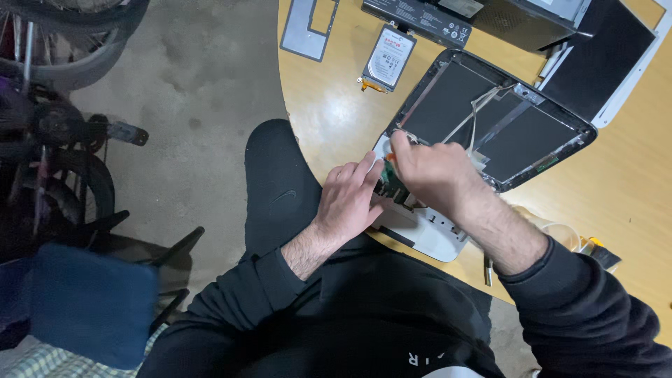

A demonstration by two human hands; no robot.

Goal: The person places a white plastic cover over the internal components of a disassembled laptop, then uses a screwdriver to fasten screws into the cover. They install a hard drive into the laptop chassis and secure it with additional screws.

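A white laptop base [434,241] lies at the near edge of the wooden table [329,119], with its dark opened display panel [490,119] and loose ribbon cables behind it. My left hand [350,199] rests flat on the base's left corner, fingers stretched out and holding nothing. Just to its right, my right hand [427,171] is closed around a small tool with an orange part [388,160], over a green circuit board [389,183] inside the base. The tool's tip is hidden by my fingers.
A bare hard drive [388,57], a grey metal frame plate [308,24] and a long black battery [420,21] lie at the table's far side. A second black laptop [602,56] sits far right. A bicycle [49,105] and a blue seat [91,301] stand on the left.
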